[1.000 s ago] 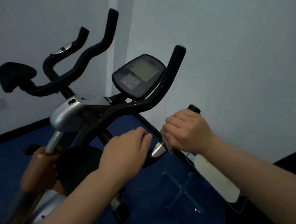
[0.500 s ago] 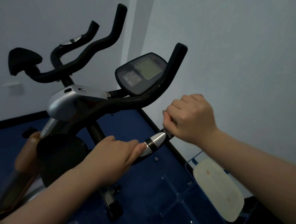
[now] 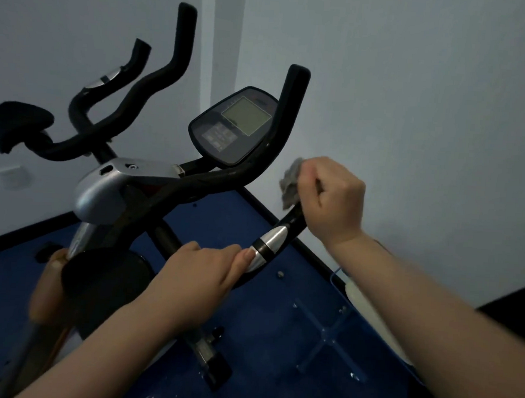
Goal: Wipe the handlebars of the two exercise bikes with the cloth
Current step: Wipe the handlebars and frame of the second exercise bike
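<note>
An exercise bike with black curved handlebars (image 3: 277, 138) fills the left and middle. My right hand (image 3: 332, 200) is closed around the tip of the near right handlebar grip (image 3: 293, 220), holding a grey cloth (image 3: 291, 180) that sticks out above my fingers. My left hand (image 3: 201, 275) grips the same bar lower down, thumb resting on the silver sensor band (image 3: 267, 245). The far handlebars (image 3: 158, 75) rise at the upper left. The bike's console (image 3: 231, 129) sits between the bars.
A pale wall stands close behind and to the right. Blue floor lies below, with a clear stand (image 3: 323, 338) and a cream oval pad (image 3: 371, 316) under my right forearm. A black padded rest (image 3: 16, 125) juts out at the left.
My right hand has slid up the right grip toward its tip, and the grey cloth now shows above my fingers. My left hand stays low on the bar. The view shifted slightly.
</note>
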### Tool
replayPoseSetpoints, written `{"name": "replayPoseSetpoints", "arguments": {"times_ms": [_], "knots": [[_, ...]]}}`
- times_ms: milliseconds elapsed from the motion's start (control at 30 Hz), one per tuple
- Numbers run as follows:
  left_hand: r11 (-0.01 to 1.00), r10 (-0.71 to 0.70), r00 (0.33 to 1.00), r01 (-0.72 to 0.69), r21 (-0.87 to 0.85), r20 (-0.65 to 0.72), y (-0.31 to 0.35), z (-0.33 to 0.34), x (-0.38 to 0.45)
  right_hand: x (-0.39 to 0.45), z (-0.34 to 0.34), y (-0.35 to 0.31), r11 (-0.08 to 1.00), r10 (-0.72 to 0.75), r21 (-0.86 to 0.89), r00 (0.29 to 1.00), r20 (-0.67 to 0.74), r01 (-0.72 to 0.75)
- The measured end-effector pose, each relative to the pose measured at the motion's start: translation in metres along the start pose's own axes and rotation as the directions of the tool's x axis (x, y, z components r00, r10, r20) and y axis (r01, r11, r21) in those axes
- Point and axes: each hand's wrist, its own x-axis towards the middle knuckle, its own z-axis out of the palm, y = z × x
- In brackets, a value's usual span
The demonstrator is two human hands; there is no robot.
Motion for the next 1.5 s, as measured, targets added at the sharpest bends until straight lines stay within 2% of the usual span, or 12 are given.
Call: {"name": "replayPoseSetpoints", "arguments": {"times_ms": [133, 267, 367, 533, 700, 767, 900, 1033, 1200, 1300, 1433, 1500], "knots": [[0.998, -0.053, 0.996, 0.054, -0.021, 0.067, 0.002, -0.012, 0.003, -0.012, 0.022, -0.030, 0.722, 0.685, 0.417, 0.654, -0.322, -0.552], [0.999, -0.050, 0.996, 0.049, 0.015, 0.073, -0.003, -0.041, 0.003, -0.025, 0.033, -0.055, 0.482, 0.875, 0.568, 0.394, -0.280, -0.667], [0.995, 0.034, 0.999, -0.030, 0.095, -0.039, -0.031, -0.058, -0.001, -0.041, 0.041, -0.074, 0.405, 0.914, 0.559, 0.297, -0.278, -0.724], [0.981, 0.104, 0.968, -0.061, 0.185, -0.229, -0.057, -0.052, -0.011, -0.089, 0.069, -0.139, 0.518, 0.853, 0.414, 0.412, -0.321, -0.749], [0.996, -0.015, 0.918, 0.048, 0.074, -0.396, -0.066, -0.049, -0.020, -0.111, 0.059, -0.145, 0.883, 0.453, -0.120, 0.891, -0.040, -0.454], [0.993, -0.064, 0.912, 0.100, 0.069, -0.404, -0.072, -0.050, -0.026, -0.102, 0.039, -0.131, 0.950, 0.236, -0.259, 0.947, 0.218, -0.177], [0.970, -0.218, 0.894, 0.244, 0.018, -0.392, -0.079, -0.048, -0.046, -0.069, -0.012, -0.101, 0.961, -0.070, -0.149, 0.729, 0.681, 0.232], [0.944, -0.321, 0.839, 0.323, -0.072, -0.439, -0.078, -0.042, -0.053, -0.051, -0.001, -0.101, 0.921, -0.139, -0.065, 0.478, 0.867, 0.385], [0.931, -0.343, 0.806, 0.362, -0.058, -0.482, -0.077, -0.039, -0.049, -0.052, 0.047, -0.125, 0.963, -0.036, -0.123, 0.566, 0.823, 0.239], [0.930, -0.349, 0.801, 0.359, -0.075, -0.487, -0.077, -0.038, -0.049, -0.044, 0.070, -0.136, 0.997, 0.071, -0.074, 0.617, 0.784, -0.021], [0.935, -0.337, 0.798, 0.344, -0.082, -0.499, -0.077, -0.038, -0.049, -0.034, 0.033, -0.123, 0.986, 0.064, 0.015, 0.463, 0.884, -0.166], [0.935, -0.341, 0.792, 0.344, -0.091, -0.506, -0.077, -0.038, -0.049, -0.034, 0.015, -0.113, 0.999, -0.002, -0.016, 0.408, 0.913, 0.040]]}}
